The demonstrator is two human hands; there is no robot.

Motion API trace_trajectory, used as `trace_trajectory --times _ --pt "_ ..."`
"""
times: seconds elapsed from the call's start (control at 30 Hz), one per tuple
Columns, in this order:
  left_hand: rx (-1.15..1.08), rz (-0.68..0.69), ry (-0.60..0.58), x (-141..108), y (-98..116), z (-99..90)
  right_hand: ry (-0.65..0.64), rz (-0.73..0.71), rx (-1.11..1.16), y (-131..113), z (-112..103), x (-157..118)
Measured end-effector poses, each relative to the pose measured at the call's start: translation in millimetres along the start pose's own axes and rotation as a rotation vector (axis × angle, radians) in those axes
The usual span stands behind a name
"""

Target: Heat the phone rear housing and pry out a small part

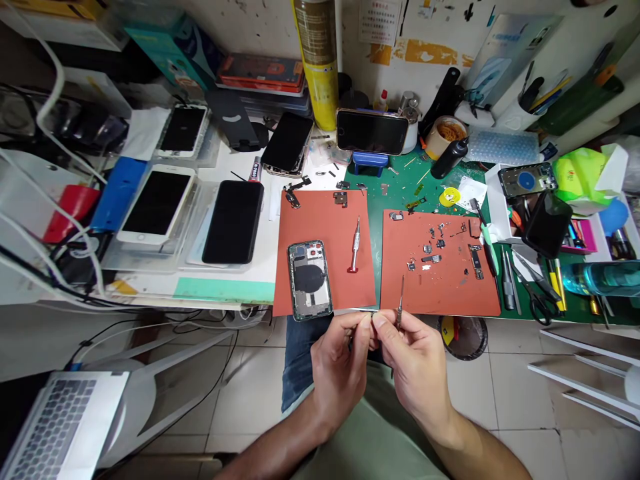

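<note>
In front of my lap, just off the table's front edge, my left hand (343, 363) and my right hand (417, 360) meet fingertip to fingertip. They pinch a tiny dark part (373, 315), mostly hidden by the fingers. My right hand also holds a thin pointed metal tool (401, 293), its tip up; its kind is unclear. Beyond my left hand, an opened phone housing (310, 280) lies on the left red-brown mat (350, 293). A screwdriver (355, 247) with a red end rests beside it. Several small phone parts (431, 259) are spread over the right red-brown mat (440, 297).
A black phone (233, 222) and a white phone (157, 203) lie left. A phone (373, 132) stands on a blue holder (370, 162) at the back. Scissors (540, 303) and other tools lie right. Below the table edge is a bin (483, 340); a laptop (60, 420) sits lower left.
</note>
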State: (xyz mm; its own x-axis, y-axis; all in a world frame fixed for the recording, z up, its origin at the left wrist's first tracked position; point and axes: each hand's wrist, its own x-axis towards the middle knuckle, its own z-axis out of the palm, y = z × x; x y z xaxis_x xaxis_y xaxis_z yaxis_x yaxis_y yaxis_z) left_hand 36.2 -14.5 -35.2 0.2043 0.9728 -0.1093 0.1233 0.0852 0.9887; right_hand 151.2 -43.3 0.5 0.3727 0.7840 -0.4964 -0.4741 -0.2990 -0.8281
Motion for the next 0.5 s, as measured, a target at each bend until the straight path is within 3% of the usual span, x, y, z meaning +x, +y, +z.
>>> trace_trajectory --times 0.23,0.5 --pt "-0.029 0.011 0.016 -2 -5 0.6 0.07 -0.062 -0.128 -2 3 0" --pt "-0.261 -0.177 -0.155 19 23 -7.4 -0.045 -0.119 -0.246 -9 -16 1"
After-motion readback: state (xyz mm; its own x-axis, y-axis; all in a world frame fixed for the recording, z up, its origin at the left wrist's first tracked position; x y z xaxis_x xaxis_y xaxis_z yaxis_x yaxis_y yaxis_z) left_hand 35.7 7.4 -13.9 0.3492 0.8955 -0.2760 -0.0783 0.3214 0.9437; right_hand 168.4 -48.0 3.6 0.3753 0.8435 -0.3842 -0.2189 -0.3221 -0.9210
